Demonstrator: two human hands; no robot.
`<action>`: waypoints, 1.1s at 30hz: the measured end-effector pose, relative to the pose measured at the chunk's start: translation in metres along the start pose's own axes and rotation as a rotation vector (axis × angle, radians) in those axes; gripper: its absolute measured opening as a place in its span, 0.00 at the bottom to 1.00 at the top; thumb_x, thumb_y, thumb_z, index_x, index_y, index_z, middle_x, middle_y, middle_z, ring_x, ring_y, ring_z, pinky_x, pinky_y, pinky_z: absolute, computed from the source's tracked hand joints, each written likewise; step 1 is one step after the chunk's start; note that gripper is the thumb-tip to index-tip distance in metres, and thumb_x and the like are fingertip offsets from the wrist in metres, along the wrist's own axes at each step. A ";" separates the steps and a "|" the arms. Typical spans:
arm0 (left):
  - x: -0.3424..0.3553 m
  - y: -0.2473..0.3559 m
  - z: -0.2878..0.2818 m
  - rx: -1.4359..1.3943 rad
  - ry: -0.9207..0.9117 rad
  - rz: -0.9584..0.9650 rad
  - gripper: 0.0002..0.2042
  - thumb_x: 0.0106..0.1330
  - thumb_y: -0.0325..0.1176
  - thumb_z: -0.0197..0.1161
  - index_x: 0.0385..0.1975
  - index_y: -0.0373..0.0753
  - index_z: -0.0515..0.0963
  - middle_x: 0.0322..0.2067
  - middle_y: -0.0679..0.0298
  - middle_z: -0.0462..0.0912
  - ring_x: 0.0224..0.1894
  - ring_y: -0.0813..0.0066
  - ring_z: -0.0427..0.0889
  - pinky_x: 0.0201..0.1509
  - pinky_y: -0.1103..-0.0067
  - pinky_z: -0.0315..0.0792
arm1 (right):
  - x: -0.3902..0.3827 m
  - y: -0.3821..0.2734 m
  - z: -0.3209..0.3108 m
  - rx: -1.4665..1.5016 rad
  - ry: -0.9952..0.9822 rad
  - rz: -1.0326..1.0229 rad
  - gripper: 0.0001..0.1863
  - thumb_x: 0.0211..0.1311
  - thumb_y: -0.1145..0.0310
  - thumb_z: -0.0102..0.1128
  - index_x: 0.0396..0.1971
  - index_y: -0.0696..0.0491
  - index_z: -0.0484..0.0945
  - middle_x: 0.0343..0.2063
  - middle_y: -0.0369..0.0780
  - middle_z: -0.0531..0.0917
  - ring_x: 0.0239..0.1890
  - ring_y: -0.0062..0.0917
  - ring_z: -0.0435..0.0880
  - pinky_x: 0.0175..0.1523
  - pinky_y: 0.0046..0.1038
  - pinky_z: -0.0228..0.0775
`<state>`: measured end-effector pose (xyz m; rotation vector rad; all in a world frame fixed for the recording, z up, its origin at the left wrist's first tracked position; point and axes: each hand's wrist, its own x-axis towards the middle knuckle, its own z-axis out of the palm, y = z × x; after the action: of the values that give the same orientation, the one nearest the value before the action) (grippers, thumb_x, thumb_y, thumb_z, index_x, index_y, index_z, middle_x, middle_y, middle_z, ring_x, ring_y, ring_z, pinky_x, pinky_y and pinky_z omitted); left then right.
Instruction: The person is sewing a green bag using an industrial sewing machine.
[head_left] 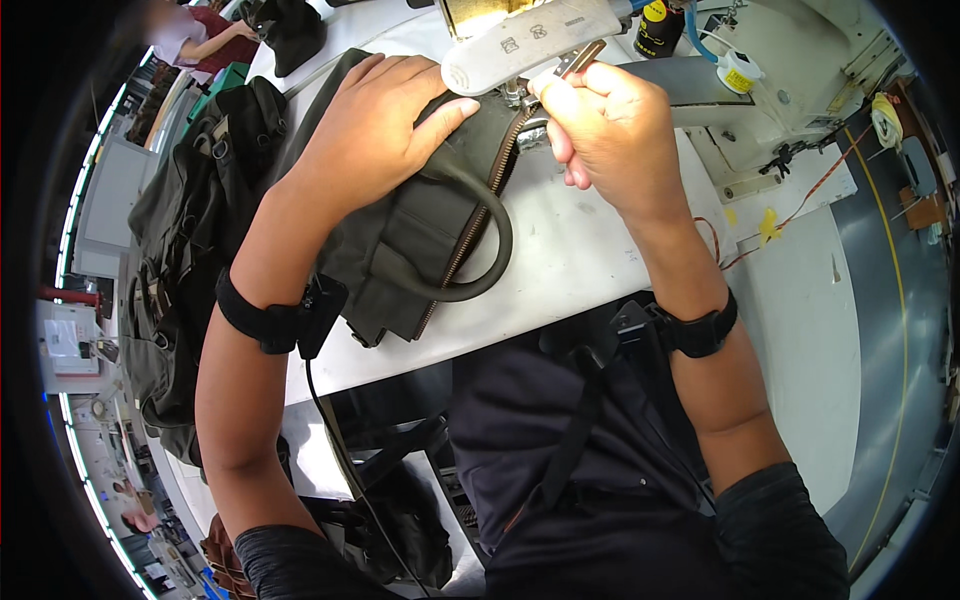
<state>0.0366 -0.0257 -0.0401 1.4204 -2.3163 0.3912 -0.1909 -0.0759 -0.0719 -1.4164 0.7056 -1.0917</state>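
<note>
A dark green bag lies on the white table under the head of a sewing machine. Its curved handle loops toward me, and a brass-toothed zipper runs along its edge. My left hand rests flat on the bag, fingers stretched out and thumb pointing at the machine's needle area. My right hand is closed around a small brown-handled tool with rivets in the handle. The tool's working end is hidden by the fingers and glare, close beside the presser foot.
More dark green bags are piled along the left. Behind the machine stand a black bottle and a small white container. A black bag lies below the table edge. Another person is at the far left.
</note>
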 end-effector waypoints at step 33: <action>0.011 0.007 -0.001 -1.379 -0.344 -0.749 0.10 0.64 0.33 0.71 0.42 0.38 0.87 0.41 0.68 0.87 0.46 0.82 0.83 0.53 0.82 0.75 | 0.004 0.022 -0.014 -0.155 -0.104 -0.438 0.06 0.64 0.79 0.56 0.26 0.60 0.78 0.16 0.35 0.79 0.13 0.13 0.74 0.17 0.18 0.64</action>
<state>0.0260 -0.0301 -0.0343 1.3591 -1.3360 -1.4329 -0.1985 -0.0885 -0.0939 -1.8014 0.4189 -1.3065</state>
